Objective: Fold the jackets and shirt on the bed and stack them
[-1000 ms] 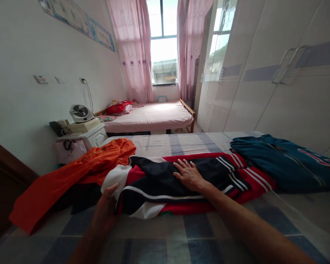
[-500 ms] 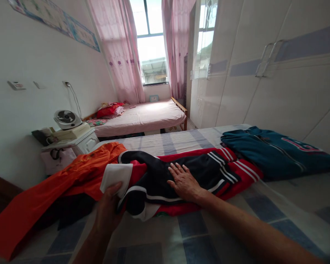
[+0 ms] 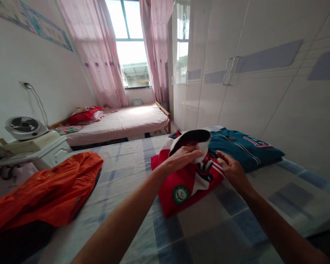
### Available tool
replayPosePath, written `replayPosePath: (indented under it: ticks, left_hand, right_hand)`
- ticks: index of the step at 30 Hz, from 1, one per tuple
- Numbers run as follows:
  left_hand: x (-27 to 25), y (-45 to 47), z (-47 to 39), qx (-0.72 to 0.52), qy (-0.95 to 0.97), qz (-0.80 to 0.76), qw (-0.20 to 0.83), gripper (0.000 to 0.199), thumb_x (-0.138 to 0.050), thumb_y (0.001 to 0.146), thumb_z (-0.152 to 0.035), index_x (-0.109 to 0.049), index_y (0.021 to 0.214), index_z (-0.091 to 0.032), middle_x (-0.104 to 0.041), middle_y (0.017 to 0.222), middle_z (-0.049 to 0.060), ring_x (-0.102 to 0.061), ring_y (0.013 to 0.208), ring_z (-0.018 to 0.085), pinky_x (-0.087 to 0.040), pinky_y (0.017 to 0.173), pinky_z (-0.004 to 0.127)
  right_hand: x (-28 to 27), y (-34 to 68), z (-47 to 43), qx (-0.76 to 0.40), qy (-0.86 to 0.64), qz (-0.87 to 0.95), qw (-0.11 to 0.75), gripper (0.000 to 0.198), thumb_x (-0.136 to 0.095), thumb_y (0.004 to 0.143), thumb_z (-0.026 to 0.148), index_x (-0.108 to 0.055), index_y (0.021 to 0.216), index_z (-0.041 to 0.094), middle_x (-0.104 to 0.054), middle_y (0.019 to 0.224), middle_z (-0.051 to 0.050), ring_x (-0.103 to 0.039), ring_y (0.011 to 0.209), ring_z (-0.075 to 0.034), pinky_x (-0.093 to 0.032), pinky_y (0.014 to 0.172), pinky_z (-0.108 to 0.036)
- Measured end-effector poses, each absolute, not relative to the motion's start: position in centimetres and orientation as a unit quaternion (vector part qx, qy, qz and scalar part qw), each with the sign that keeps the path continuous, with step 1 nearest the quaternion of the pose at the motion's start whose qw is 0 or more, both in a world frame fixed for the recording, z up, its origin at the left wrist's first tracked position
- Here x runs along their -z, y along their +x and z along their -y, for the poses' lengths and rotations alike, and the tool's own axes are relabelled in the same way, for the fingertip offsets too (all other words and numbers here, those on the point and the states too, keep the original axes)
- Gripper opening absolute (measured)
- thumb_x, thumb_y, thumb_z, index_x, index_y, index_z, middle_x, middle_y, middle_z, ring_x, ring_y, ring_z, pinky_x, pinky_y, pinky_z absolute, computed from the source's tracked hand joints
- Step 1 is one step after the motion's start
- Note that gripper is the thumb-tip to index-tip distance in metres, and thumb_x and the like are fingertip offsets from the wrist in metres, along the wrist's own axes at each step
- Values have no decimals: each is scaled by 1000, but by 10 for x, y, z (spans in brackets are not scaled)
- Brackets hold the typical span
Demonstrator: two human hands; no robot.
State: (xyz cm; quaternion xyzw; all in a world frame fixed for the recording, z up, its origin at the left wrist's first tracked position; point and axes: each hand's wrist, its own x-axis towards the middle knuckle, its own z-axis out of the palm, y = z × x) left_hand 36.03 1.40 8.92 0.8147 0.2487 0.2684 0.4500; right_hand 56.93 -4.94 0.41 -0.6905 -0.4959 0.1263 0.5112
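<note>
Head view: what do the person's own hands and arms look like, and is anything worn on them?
The left hand and right hand show no gloves. The left forearm and right forearm are slim, narrowing toward the wrists, with no sleeve, watch, bracelet, cable or marking visible. Finger details are too soft to judge.

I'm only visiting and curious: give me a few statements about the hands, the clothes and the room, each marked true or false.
1. The left hand holds part of the red garment. True.
2. The right hand rests on the orange garment. False: the right hand is beside the red garment, away from the orange garment.
3. A round green badge shows on the red garment. True.
4. The teal garment lies left of the red garment. False: it lies to the right.
5. The pink curtains are parted. True.
</note>
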Motion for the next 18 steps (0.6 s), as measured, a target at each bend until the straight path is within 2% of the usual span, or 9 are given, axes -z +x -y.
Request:
replayPosePath:
  ticks: [2,4,8,10,12,14,18]
  left_hand:
    - [-83,385,-9,-242,846,-220,422,36,-62,74,-39,-70,96,-11,-63,116,14,-55,109,29,-42,92,35]
    - [-76,388,-5,-258,866,-221,366,36,-62,75,-33,-68,105,-15,-56,128,13,-49,118,29,-36,100,37]
    - [-63,343,-32,-361,787,-403,298,28,-56,76,-24,-68,102,-20,-61,120,7,-52,115,21,-32,104,29]
    - [-54,313,-58,-369,738,-482,295,33,-61,72,-25,-66,103,-14,-58,124,13,-46,121,27,-30,105,34]
    - [-41,289,-82,-358,705,-526,313,36,-66,66,-29,-65,98,-11,-61,115,17,-47,119,32,-35,99,38]
    - [-27,276,-97,-346,682,-543,348,39,-69,62,-35,-65,92,-10,-66,102,17,-54,110,32,-42,89,37]
    - [-9,275,-105,-335,653,-522,435,38,-72,58,-39,-66,82,-11,-69,84,10,-61,89,25,-45,72,29]
  right_hand:
    - [10,590,56,-150,-707,431,540,48,-44,81,35,-57,122,13,-60,122,-13,-56,112,-26,-42,97,-43]
    - [21,600,64,-170,-708,404,554,46,-43,81,38,-59,118,14,-61,120,-13,-56,113,-26,-41,98,-45]
    - [28,591,85,-156,-727,379,550,45,-51,78,44,-61,112,16,-56,127,-14,-49,120,-28,-32,105,-47]
    - [27,580,97,-210,-715,344,572,47,-58,73,43,-59,113,17,-56,127,-14,-51,119,-30,-35,104,-48]
    - [25,570,105,-314,-660,308,609,47,-64,70,41,-59,111,18,-61,121,-13,-56,112,-29,-42,99,-47]
    - [21,563,109,-412,-589,274,638,39,-67,68,37,-61,103,19,-66,111,-10,-61,105,-27,-49,93,-42]
    - [13,558,102,-478,-533,215,664,20,-67,71,30,-64,87,18,-70,93,-8,-67,87,-22,-58,73,-33]
